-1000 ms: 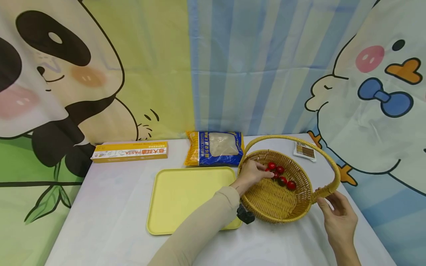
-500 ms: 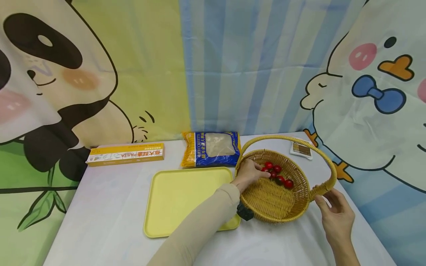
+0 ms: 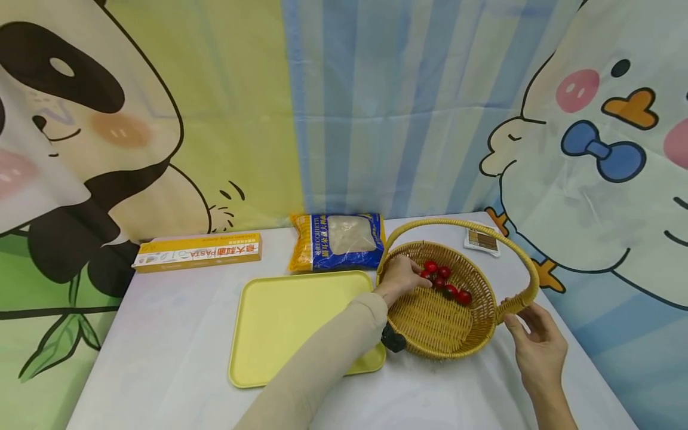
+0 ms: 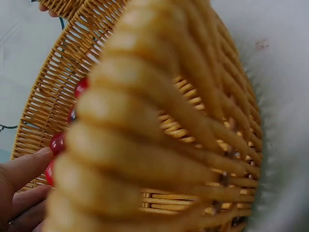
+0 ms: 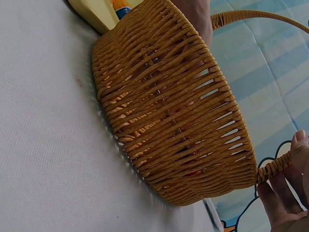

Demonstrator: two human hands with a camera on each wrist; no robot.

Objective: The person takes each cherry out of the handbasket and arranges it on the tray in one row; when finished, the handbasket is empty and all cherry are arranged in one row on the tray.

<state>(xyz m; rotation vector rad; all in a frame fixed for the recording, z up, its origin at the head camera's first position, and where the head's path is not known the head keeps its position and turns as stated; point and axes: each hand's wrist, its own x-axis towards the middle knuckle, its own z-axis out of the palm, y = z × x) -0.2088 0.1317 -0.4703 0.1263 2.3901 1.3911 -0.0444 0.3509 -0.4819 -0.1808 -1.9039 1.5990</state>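
Observation:
Several small shiny red cherry tomatoes (image 3: 450, 291) lie in a round wicker basket (image 3: 435, 319) with a tall arched handle (image 3: 457, 222). My left hand (image 3: 399, 278) reaches over the basket's left side. Its thumb and fingers pinch one cherry tomato (image 4: 49, 172) at the left end of the cluster; the handle hides part of this in the left wrist view. My right hand (image 3: 540, 346) is at the basket's right side. There it grips the lower end of the handle between thumb and fingers, also seen in the right wrist view.
A yellow tray (image 3: 252, 334) lies left of the basket, partly under my left sleeve. Behind stand a pasta box (image 3: 197, 252) and a blue and yellow pasta bag (image 3: 338, 242). A small white and brown packet (image 3: 482, 240) lies behind the basket. Printed curtains close off the back.
The head view has turned slightly to the right, so things appear shifted left. Both hands keep their places at the basket, with no clear movement of the tomatoes.

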